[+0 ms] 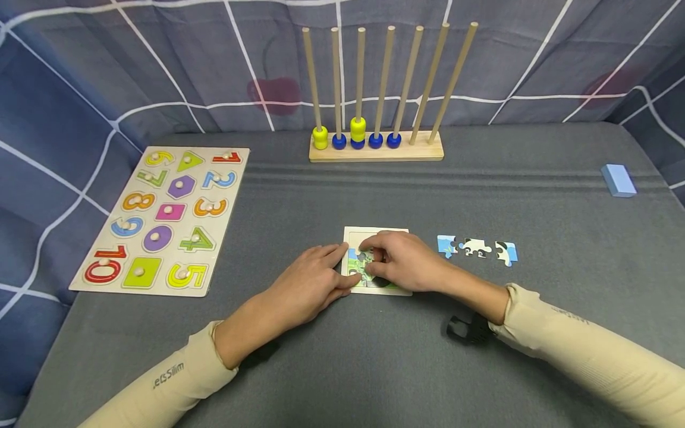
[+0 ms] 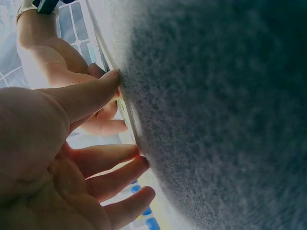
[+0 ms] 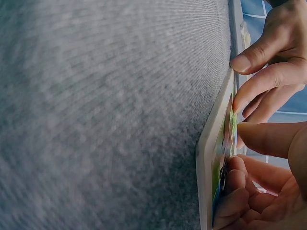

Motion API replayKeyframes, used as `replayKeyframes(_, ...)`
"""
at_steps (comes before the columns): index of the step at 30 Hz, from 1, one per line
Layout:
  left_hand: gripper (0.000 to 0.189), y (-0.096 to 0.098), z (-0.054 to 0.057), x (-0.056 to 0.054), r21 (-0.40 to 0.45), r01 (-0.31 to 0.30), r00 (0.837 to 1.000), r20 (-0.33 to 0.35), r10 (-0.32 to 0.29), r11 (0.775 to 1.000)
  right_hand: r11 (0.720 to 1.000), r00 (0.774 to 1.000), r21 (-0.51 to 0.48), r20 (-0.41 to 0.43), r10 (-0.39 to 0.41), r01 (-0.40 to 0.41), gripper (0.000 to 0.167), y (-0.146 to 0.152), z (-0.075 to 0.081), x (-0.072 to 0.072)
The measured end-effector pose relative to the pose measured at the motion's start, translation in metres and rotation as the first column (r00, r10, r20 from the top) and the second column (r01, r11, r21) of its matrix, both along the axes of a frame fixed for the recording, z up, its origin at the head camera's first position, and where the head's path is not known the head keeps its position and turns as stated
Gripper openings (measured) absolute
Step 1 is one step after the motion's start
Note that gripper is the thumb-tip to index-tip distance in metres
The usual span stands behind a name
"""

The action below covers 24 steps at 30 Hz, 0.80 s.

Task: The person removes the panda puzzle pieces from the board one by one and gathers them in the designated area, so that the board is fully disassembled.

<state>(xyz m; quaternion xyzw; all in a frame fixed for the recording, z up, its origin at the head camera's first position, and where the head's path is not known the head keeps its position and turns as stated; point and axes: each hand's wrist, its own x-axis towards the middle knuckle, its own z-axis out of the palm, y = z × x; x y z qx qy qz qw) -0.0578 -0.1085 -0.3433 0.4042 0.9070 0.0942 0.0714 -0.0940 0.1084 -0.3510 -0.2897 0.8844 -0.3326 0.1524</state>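
A small jigsaw tray [image 1: 376, 230] with a pale rim lies on the grey table, partly filled with green, blue and black-and-white picture pieces. At its left edge, my left hand [image 1: 307, 284] rests with fingers extended, fingertips on the rim and the lower left of the picture. My right hand [image 1: 409, 261] reaches over the tray from the right. Its thumb and index finger pinch a puzzle piece [image 1: 363, 259] low over the picture, and the other fingers curl beneath the palm. The right wrist view shows the fingertips right at the picture surface; the hand hides much of the piece.
Three loose panda puzzle pieces [image 1: 474, 247] lie in a row right of the tray. A number-and-shape peg board [image 1: 179, 244] lies at left. A wooden bead stand [image 1: 374, 153] with upright rods stands behind. A light-blue block [image 1: 619, 181] sits far right.
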Motion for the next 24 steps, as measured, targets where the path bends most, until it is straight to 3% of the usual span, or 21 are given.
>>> replayKeyframes(17, 0.027, -0.0015, 0.001, 0.0005, 0.011, -0.009, 1.0, 0.018, 0.009, 1.0, 0.996, 0.998, -0.069, -0.034, -0.056, 0.054, 0.021, -0.0014, -0.0023, 0.0033)
replayKeyframes(24, 0.027, -0.0003, 0.0015, 0.0008, -0.011, -0.018, 0.999, 0.031, 0.019, 1.0, 0.992, 0.999, -0.112, 0.019, -0.047, 0.049, 0.017, -0.0001, 0.0, 0.0038)
